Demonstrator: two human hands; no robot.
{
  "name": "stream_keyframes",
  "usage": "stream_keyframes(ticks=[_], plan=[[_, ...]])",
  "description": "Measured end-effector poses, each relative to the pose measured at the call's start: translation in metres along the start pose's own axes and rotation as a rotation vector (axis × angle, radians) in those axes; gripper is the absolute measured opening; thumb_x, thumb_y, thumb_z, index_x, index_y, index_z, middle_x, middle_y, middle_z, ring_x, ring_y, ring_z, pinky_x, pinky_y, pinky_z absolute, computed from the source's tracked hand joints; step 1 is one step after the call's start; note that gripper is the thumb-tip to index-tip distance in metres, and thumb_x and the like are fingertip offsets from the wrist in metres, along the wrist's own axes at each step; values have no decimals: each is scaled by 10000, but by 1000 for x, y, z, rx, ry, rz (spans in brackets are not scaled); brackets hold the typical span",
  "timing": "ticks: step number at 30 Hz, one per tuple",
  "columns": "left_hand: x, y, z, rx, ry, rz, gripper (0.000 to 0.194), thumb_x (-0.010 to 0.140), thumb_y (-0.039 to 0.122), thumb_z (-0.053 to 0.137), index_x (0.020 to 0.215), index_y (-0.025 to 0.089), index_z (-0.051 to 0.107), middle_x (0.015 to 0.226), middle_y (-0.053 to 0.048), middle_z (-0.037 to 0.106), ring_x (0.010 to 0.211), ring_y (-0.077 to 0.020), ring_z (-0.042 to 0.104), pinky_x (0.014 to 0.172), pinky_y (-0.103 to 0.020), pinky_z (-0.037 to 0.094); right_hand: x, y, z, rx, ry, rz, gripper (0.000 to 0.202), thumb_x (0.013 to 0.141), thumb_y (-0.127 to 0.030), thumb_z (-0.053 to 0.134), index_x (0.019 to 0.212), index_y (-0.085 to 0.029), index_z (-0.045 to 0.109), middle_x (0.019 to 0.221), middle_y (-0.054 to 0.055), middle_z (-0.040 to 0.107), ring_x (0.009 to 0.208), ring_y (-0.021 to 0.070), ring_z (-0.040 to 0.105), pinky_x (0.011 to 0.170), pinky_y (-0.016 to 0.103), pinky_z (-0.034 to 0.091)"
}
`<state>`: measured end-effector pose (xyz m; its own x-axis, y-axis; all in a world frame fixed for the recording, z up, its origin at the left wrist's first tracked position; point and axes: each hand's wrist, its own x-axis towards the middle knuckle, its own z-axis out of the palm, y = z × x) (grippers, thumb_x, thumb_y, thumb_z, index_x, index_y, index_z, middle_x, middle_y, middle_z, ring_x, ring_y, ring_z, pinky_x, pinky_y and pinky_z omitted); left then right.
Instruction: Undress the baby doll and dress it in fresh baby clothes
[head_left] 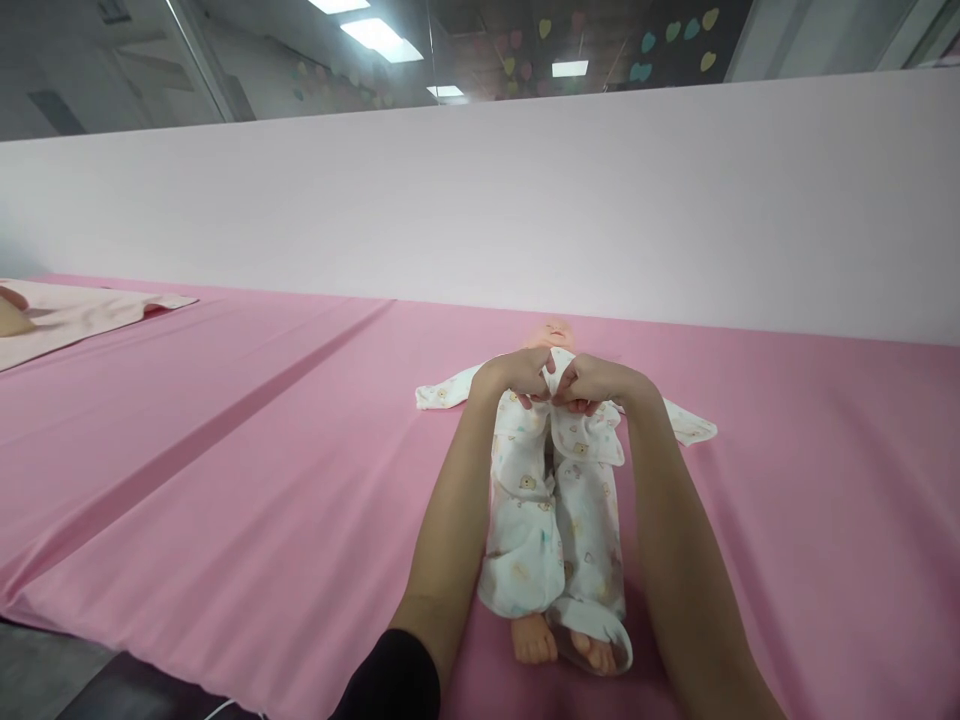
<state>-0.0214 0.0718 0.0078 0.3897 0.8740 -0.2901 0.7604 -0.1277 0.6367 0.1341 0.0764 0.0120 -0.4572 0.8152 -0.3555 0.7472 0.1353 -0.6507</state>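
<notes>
Head view, the only one: I see a doll [556, 333] lying on its back on a pink mat [262, 450], a little right of centre, head at 12 o'clock, feet at 6. It wears a white printed outfit [589, 435].

Two bare forearms reach up from 7 and 5 o'clock, the left ending below in a black sleeve [390, 680]. Left hand [525, 375] and right hand [589, 382] meet at the doll's chest, fingers curled, knuckles up; both appear to pinch the outfit's front between thumb and fingertips. The fastening itself is too small to make out.

As far as I can judge, the dressing is well along: both legs are covered, and the sleeves spread to 9 and 4 o'clock. I cannot tell whether arms fill them. The front seems the part in hand and unfinished; a dark gap shows just below the hands, between the legs. One foot [534, 640] pokes out bare; the other sits partly inside its loose cuff [623, 645].

Far off at 10 o'clock lies a cream cloth [82, 315].
</notes>
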Motion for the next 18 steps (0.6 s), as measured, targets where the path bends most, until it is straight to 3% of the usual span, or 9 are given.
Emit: stream_keyframes(ticks=[5,12,18], plan=[[-4,3,-1,37,89,23,466,682,124,560,1103,198,374,887,-36,647,677,-140,648,609,-250,523,-6,-2,2,-6,10,24,228,754,-149,568,540,-119,492,531,26,524,485,107,540,498,236,515],[-13,14,-2,101,142,-10,432,678,143,588,1072,188,417,836,-44,655,651,-151,640,552,-235,491,-10,-8,1,-29,-26,-15,71,757,-103,541,772,-98,610,704,88,640,622,146,621,533,225,530],[-10,13,0,76,169,128,376,677,76,533,1028,193,461,810,-27,654,662,-133,624,565,-219,476,-10,-2,-4,-19,54,5,83,721,-155,619,676,-85,620,654,97,637,592,144,612,516,215,525]])
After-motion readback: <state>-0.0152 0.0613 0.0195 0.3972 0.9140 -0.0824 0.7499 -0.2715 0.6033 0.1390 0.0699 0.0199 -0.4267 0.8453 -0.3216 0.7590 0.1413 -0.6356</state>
